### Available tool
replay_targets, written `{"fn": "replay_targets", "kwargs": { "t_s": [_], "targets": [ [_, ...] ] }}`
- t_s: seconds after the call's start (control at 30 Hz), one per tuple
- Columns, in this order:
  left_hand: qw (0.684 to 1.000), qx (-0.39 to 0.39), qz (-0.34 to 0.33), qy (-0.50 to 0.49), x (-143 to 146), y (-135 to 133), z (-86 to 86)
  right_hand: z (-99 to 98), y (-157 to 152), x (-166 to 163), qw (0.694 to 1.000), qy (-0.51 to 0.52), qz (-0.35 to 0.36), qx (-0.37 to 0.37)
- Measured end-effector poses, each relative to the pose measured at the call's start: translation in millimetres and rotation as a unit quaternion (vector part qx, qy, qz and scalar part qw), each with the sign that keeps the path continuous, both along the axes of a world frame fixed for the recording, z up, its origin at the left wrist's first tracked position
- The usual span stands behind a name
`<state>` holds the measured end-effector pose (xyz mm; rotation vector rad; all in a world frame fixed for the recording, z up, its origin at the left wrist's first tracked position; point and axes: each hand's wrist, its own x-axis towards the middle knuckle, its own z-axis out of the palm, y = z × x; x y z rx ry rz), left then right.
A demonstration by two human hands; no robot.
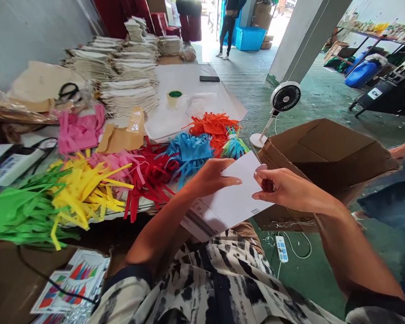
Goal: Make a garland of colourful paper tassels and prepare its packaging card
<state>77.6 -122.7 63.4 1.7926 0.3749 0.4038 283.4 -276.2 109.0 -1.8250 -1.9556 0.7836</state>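
A white printed card (234,202) is held above my lap, with small black print and a grey barcode-like band at its lower left. My left hand (211,175) grips it by the upper left edge, thumb lying on the face. At the upper right corner, the fingers of my right hand (280,186) are pinched together beside a small pale round piece (262,168); whether it is stuck to the card I cannot tell. Beyond the card lie bundles of fringed strips: blue (191,150), orange (214,128), red (151,173), yellow (86,189) and green (23,207).
An open cardboard box (310,157) stands at my right, by a white fan (285,96). Stacked pale cloth bundles (128,67), tape (173,95) and black scissors (68,91) lie on the table. Printed cards (72,281) sit lower left. A power strip (281,249) lies on the floor.
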Motion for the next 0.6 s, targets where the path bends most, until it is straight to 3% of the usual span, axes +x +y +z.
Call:
{"fn": "replay_targets", "kwargs": {
  "t_s": [0.23, 0.37, 0.6],
  "targets": [
    [0.998, 0.051, 0.022, 0.002, 12, -3, -1.3, 2.3, -10, -9, 0.994, -0.06, -0.09, 0.024],
    [0.999, 0.034, 0.004, 0.005, 25, -10, -5.8, 8.5, -22, -7, 0.989, -0.057, -0.139, 0.013],
    [0.999, 0.012, -0.044, 0.0, 36, -29, -3.5, 13.6, -48, 1, 0.993, -0.06, -0.103, -0.003]
  ]
}}
